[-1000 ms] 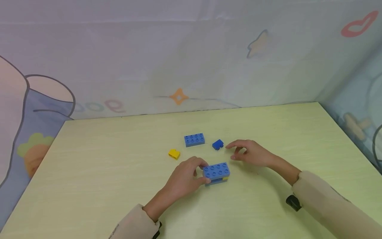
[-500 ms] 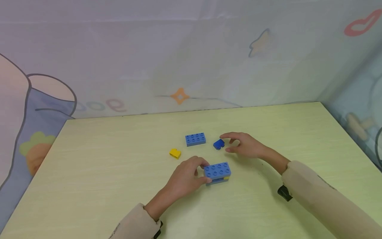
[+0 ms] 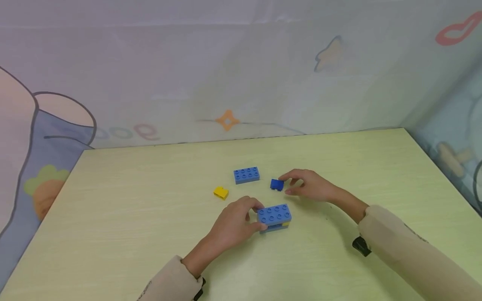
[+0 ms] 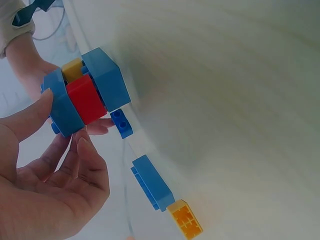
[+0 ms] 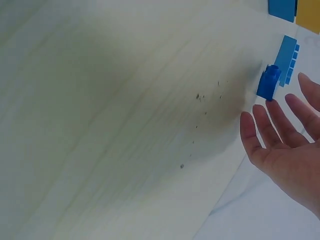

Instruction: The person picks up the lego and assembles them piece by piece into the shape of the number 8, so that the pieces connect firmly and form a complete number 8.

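Note:
My left hand (image 3: 235, 221) pinches the upper light blue brick (image 3: 274, 214) of a small stack on the table. In the left wrist view a red brick (image 4: 86, 99) and a yellow brick (image 4: 72, 70) sit between that upper brick and a lower light blue brick (image 4: 106, 78). Farther back, my right hand (image 3: 310, 184) reaches a small dark blue brick (image 3: 277, 184). A fingertip appears to touch this brick's edge, while the thumb stays apart from it. The right wrist view has the fingers (image 5: 278, 127) spread and loosely bent beside the dark blue brick (image 5: 269, 82).
A loose light blue brick (image 3: 246, 175) with studs up lies behind the stack. To its front left lies a small yellow brick (image 3: 221, 192) on its side. The pale table (image 3: 150, 209) ends at a printed cloth backdrop (image 3: 188, 75).
My right hand has moved left to the small dark blue brick, which has turned and shifted slightly towards me. My left hand keeps its grip on the stack.

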`<state>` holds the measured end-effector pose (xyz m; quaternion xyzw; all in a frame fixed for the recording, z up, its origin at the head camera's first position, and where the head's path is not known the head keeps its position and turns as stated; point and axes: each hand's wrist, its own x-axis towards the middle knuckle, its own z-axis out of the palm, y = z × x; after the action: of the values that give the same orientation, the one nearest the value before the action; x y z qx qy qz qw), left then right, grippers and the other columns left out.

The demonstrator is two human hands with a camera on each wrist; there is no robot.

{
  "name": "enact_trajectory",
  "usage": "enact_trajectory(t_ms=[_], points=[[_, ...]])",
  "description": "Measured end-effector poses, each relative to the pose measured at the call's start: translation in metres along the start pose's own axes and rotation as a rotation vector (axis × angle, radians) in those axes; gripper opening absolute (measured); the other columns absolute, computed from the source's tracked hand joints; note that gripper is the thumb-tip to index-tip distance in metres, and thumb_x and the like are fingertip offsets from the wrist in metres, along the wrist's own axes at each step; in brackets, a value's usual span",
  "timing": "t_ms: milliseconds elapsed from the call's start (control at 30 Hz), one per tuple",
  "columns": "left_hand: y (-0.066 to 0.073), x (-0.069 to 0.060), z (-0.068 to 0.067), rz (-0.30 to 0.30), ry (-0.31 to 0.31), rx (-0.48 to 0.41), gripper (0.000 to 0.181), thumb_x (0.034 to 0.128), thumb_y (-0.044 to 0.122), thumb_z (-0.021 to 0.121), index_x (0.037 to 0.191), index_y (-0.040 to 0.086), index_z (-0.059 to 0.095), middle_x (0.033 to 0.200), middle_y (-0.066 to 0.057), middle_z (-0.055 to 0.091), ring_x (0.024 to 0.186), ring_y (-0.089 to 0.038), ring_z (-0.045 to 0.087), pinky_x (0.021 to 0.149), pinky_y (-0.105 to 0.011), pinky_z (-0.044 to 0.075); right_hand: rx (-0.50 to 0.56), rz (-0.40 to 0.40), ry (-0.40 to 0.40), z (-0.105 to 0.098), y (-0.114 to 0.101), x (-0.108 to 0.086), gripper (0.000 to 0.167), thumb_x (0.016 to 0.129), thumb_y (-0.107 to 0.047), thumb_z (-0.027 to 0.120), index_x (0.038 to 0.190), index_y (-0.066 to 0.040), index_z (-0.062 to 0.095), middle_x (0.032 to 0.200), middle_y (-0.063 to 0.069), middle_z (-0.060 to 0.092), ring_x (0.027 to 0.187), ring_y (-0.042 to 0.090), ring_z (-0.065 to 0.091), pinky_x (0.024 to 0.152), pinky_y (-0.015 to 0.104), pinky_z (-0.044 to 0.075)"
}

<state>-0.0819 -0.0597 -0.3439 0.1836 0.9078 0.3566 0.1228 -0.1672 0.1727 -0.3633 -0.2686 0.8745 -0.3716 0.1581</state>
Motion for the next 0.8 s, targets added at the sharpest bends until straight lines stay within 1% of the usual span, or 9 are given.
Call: enact_trajectory(t_ms=[200,267,533,800], points=[[-0.001,0.0,0.0,0.006,0.01,0.005,0.032,0.0794,0.019,0.072,0.108,0.008,0.061,0.097,0.0,0.058,0.073,-0.014,0.048,0.062,-0.025,0.041,0.01,-0.027,-0.019,0.004,-0.001,-0.002,0.034,0.084,-0.006,0.063,0.117,0.004,0.057,0.104,0.014,0.062,0.092,0.024,0.057,0.075,0.033,0.047],[-0.001,0.0,0.0,0.005,0.012,0.004,0.032,0.0795,0.019,0.072,0.108,0.008,0.061,0.097,0.0,0.058,0.073,-0.014,0.048,0.062,-0.025,0.041,0.007,-0.032,-0.011,0.005,-0.001,-0.001,0.035,0.084,-0.006,0.064,0.117,0.004,0.057,0.104,0.013,0.062,0.091,0.024,0.056,0.074,0.032,0.048],[-0.002,0.0,0.001,0.001,0.008,-0.003,0.033,0.0791,0.019,0.072,0.108,0.008,0.061,0.096,0.0,0.058,0.073,-0.014,0.048,0.062,-0.025,0.041,-0.043,-0.012,0.03,0.009,-0.005,0.005,0.038,0.083,-0.009,0.066,0.118,0.003,0.056,0.108,0.012,0.056,0.09,0.024,0.053,0.074,0.031,0.046],[-0.001,0.0,0.001,-0.001,0.006,-0.001,0.033,0.079,0.019,0.072,0.108,0.008,0.061,0.096,0.0,0.058,0.073,-0.014,0.048,0.061,-0.025,0.041,-0.058,-0.036,0.045,0.015,-0.004,0.011,0.038,0.08,-0.009,0.069,0.114,0.003,0.059,0.103,0.012,0.054,0.086,0.025,0.052,0.073,0.032,0.044]])
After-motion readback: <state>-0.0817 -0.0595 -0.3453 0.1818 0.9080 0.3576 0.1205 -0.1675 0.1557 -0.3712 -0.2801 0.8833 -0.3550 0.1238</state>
